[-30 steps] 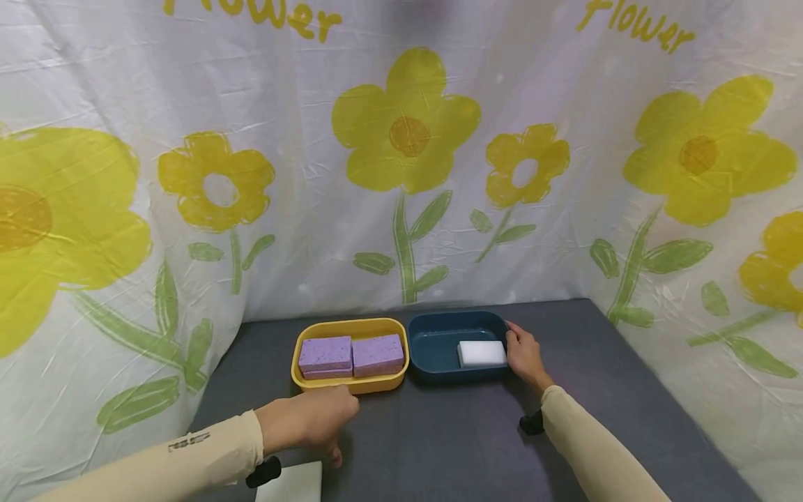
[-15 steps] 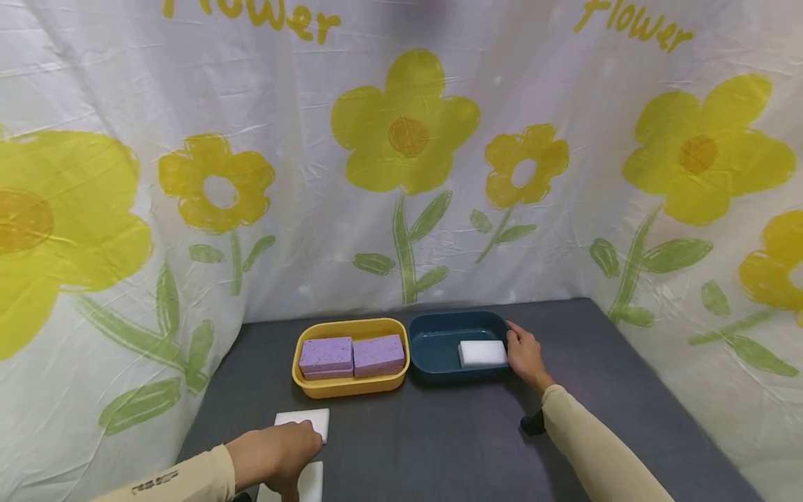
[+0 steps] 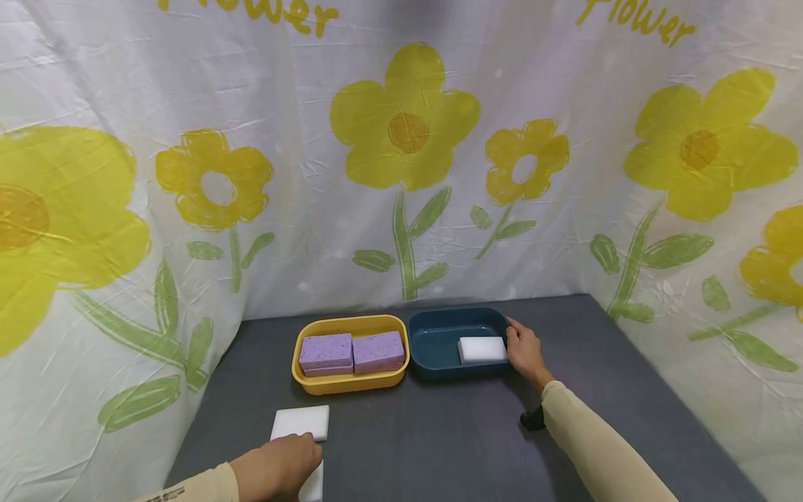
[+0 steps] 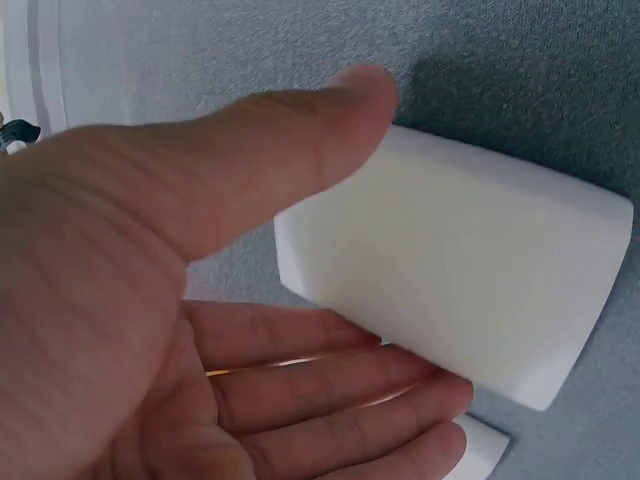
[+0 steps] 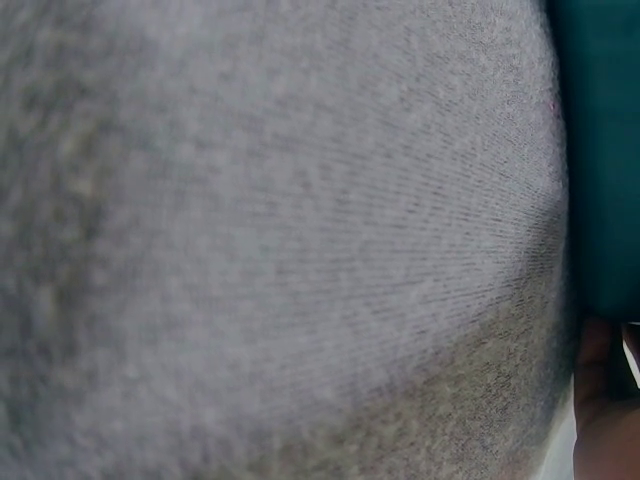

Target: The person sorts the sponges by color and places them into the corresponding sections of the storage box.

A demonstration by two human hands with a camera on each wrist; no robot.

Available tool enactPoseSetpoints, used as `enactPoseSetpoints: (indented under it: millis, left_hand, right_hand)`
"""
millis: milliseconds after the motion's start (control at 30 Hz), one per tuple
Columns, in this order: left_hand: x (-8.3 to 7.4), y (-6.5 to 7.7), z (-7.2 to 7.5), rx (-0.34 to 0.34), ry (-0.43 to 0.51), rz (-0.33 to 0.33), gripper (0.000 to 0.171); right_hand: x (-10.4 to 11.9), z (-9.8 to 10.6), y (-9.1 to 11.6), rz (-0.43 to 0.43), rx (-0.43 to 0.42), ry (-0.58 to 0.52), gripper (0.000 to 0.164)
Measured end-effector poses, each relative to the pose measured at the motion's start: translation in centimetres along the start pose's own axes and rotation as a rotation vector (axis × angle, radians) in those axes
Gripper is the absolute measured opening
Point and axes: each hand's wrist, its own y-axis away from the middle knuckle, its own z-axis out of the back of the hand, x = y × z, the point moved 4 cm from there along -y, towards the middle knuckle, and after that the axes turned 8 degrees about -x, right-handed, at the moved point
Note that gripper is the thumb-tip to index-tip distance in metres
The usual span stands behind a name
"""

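My left hand (image 3: 279, 466) is over a white sponge (image 3: 311, 484) near the table's front edge and hides part of it. In the left wrist view, the thumb lies at one edge of that sponge (image 4: 480, 260), and the extended fingers (image 4: 310, 390) lie along the opposite edge. Just beyond lies a second white sponge (image 3: 301, 418). My right hand (image 3: 525, 352) grips the right end of a dark blue tub (image 3: 433, 373), which holds one white sponge (image 3: 482, 350). The right wrist view shows only part of the tub (image 5: 605, 160) and some fingers (image 5: 594, 365).
Touching or nearly touching the blue tub's left side is a yellow tub (image 3: 357, 383) with purple sponges (image 3: 326, 351), stacked on the left. A dark grey cloth (image 3: 408, 446) covers the table. A flower-printed curtain (image 3: 301, 230) closes off the back and both sides.
My left hand has moved from in front of the yellow tub back toward me and left, to the nearer white sponge, uncovering the farther one. The right hand keeps its place on the blue tub.
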Motion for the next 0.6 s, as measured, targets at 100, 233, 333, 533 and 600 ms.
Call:
enactPoseSetpoints:
  millis: [100,233,333,533,600]
  left_hand:
    - [1.0,-0.8,-2.2,-0.051,0.006,-0.014,0.034]
    - [2.4,-1.9,-5.0,-0.115,-0.006,-0.052,0.026]
    - [2.9,-2.4,-6.1,-0.139,-0.026,-0.08,0.023]
    - [2.4,-2.7,-6.1,-0.117,-0.067,-0.108,0.022]
    - [1.7,-2.3,-5.0,-0.075,-0.053,-0.073,0.021]
  right_hand:
    - [-0.5,-0.2,-0.2,0.001,0.001,-0.002,0.054]
    - [-1.6,-0.7,-0.7,-0.016,0.019,-0.006,0.053]
    - [-2.4,-1.1,-1.1,-0.017,0.028,0.005,0.054]
    - [-2.9,-1.2,-1.5,-0.003,0.02,0.011,0.053]
    - [-2.8,-1.1,-1.4,-0.004,0.02,-0.004,0.055]
